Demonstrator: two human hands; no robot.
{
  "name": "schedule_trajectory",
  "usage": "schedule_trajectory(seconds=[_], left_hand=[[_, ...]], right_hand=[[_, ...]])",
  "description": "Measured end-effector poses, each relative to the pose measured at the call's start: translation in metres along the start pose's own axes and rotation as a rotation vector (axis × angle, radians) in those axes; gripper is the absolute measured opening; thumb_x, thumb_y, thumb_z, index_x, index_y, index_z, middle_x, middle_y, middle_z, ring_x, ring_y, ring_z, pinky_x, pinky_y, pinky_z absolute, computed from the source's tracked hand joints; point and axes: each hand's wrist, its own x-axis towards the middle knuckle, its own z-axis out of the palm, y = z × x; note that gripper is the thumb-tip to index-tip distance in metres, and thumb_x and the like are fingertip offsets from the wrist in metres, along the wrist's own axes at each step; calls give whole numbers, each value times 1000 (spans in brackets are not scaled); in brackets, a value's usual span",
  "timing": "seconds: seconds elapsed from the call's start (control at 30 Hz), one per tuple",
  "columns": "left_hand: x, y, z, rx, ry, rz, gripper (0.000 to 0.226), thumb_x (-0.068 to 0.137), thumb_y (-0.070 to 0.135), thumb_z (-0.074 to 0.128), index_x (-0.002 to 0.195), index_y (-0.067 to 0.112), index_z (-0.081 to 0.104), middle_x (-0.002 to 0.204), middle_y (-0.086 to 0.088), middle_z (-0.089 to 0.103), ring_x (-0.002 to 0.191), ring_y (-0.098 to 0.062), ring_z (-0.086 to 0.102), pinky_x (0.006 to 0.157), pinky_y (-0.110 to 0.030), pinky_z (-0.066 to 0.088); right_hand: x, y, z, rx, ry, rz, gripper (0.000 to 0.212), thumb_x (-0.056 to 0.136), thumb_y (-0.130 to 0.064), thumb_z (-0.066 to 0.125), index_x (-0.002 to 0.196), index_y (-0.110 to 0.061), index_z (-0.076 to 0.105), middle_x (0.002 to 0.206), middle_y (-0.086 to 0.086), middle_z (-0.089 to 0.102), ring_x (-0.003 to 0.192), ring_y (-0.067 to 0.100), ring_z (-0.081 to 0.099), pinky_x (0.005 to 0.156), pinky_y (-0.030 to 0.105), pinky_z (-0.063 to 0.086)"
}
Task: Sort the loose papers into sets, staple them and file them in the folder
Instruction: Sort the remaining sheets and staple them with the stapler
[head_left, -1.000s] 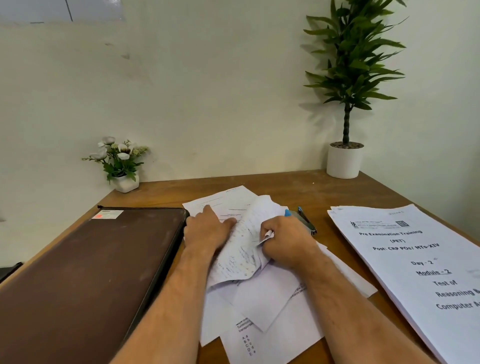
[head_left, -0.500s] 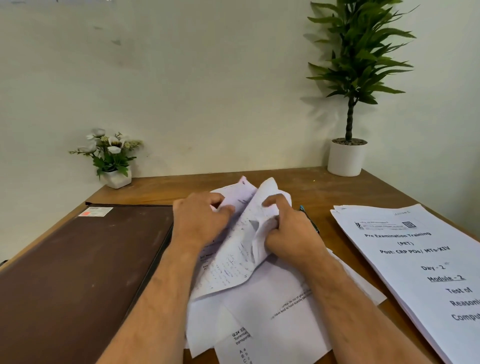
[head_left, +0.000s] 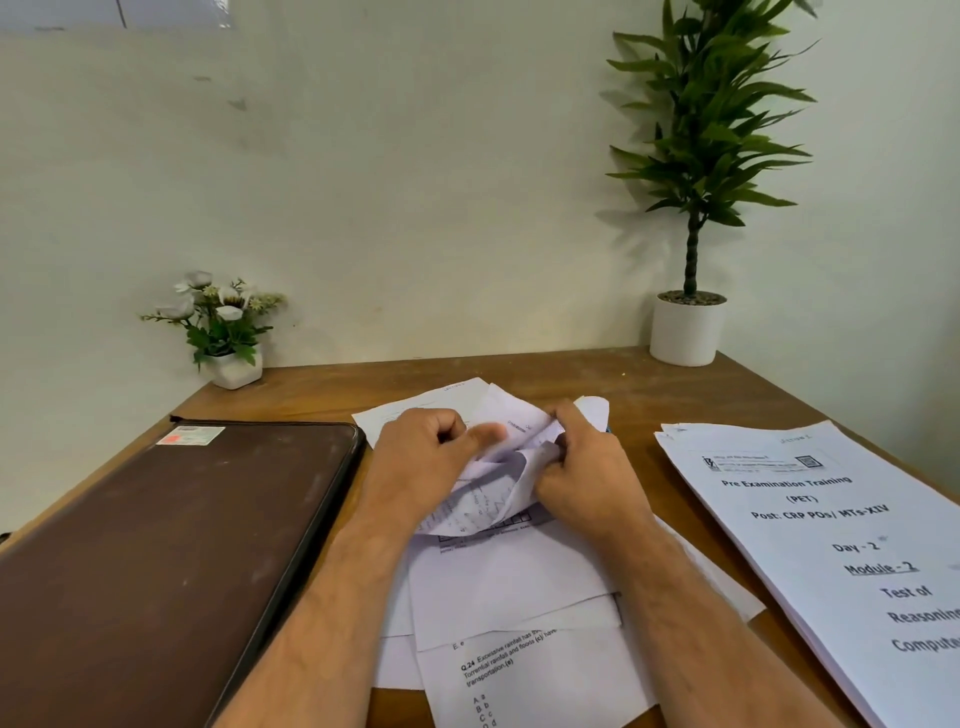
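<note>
Nearest the viewer, loose printed sheets (head_left: 524, 670) lie fanned and overlapping on a wooden table (head_left: 639, 410); the closest one shows a question numbered Q.24. Two bare forearms reach forward over them. Just beyond, the left hand (head_left: 415, 467) and right hand (head_left: 587, 478) meet at the middle of the table, both with fingers curled around one crumpled sheet (head_left: 498, 488), which is bent and lifted above the pile. The left thumb lies across its upper fold; the right fingers pinch its right edge. To the left, a closed dark brown folder (head_left: 171, 561) lies flat on the table, with a small label near its far corner. To the right, well apart from the hands, sits a thick stack of papers (head_left: 831, 540) headed "Pre Examination Training". At the far left table edge stands a small white pot of flowers (head_left: 223, 332); at the far right, a tall leafy plant in a white pot (head_left: 688, 332), both against a pale wall (head_left: 415, 182)
</note>
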Motion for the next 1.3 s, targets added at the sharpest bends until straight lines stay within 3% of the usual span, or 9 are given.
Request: schedule_trajectory(seconds=[0.17,0.27,0.37,0.53,0.8,0.9,1.03,1.13,1.3], left_hand=[[6,-6,-5,-33,144,-134,54,94,44,68,55,12,46,43,11,33,42,-9,27,51,-29,27],[9,-13,-5,-27,218,-145,34,97,32,67,76,6,67,57,9,54,52,-11,42,53,-27,34],[8,-13,-8,124,338,-150,12,98,22,62,103,24,72,88,12,70,79,-12,62,65,-27,42],[7,-11,-12,-28,338,-195,47,86,18,79,124,30,53,96,10,66,89,-14,64,66,-27,42],[4,-11,-6,267,138,-173,124,59,33,97,154,36,17,147,-4,47,126,-31,54,95,-44,46],[7,-12,-6,276,56,-170,95,58,41,96,140,42,47,138,0,53,116,-23,58,92,-38,49],[6,-9,-5,186,-38,-193,19,72,46,88,74,29,78,81,17,69,76,-7,63,70,-27,47],[4,-5,-6,110,-20,-41,48,89,45,73,48,21,63,43,12,50,44,-8,42,52,-27,34],[-11,-2,-3,-262,-324,96,57,89,39,64,47,8,45,45,-8,37,46,-23,28,53,-35,26]], right_hand=[[-1,-1,0,55,41,-75,58,87,-6,49,136,-38,45,76,-10,63,67,6,58,53,12,40],[0,0,3,-17,-68,-57,39,81,-7,57,111,-29,67,95,-7,73,87,13,65,73,30,58],[-2,-1,5,-86,-81,-74,17,69,-5,54,72,-17,66,73,-1,70,73,22,64,64,38,59],[-2,-1,2,-97,-102,-75,21,67,-7,52,76,-12,71,70,0,69,68,22,63,60,39,58],[-3,-4,1,-102,-220,-10,19,74,-5,58,82,-15,73,80,-5,70,78,16,63,70,39,61],[-3,-4,1,-110,-232,-1,20,72,-5,57,82,-14,73,78,-3,69,77,16,62,70,40,62],[-4,-4,1,-66,-153,-38,28,81,-7,54,100,-26,64,86,-5,67,78,14,62,66,31,57],[-6,-7,-2,52,-108,-69,58,87,-9,53,130,-44,36,83,-10,59,73,10,60,59,23,47],[-6,-4,-1,69,-89,-87,85,81,-3,55,142,-53,24,86,-10,61,72,12,63,56,24,49]])
